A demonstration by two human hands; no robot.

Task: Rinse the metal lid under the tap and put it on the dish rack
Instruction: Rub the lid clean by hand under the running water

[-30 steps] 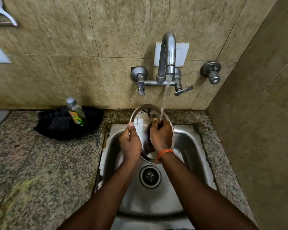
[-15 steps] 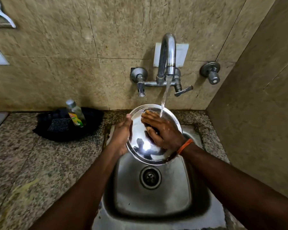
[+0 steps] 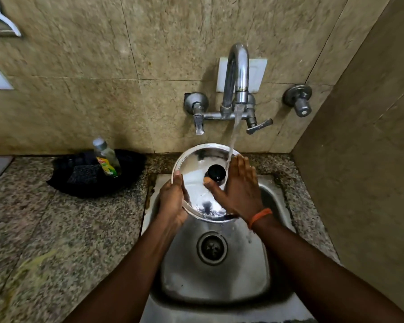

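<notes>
While water from the curved chrome tap (image 3: 237,73) strikes it, my left hand (image 3: 173,201) clasps the left rim of the round shiny metal lid (image 3: 196,183), tilted above the steel sink (image 3: 273,199), my right hand (image 3: 239,190) flat, fingers unclenched, beside its black knob (image 3: 216,172).

**Lid under running tap, held over sink**

Metal lid (image 3: 197,183): round, shiny steel, thin rolled rim, black knob (image 3: 216,172) at centre. Knob side faces camera, tilted up toward the viewer, far edge higher. Held above the back of the steel sink (image 3: 219,283), clear of the basin floor. Wet, with bright reflections across its face. Tap (image 3: 237,73) is wall-mounted, curved chrome spout, running; the stream lands on the lid's upper right part, just beside the knob. Water drips off the lower edge.
</notes>
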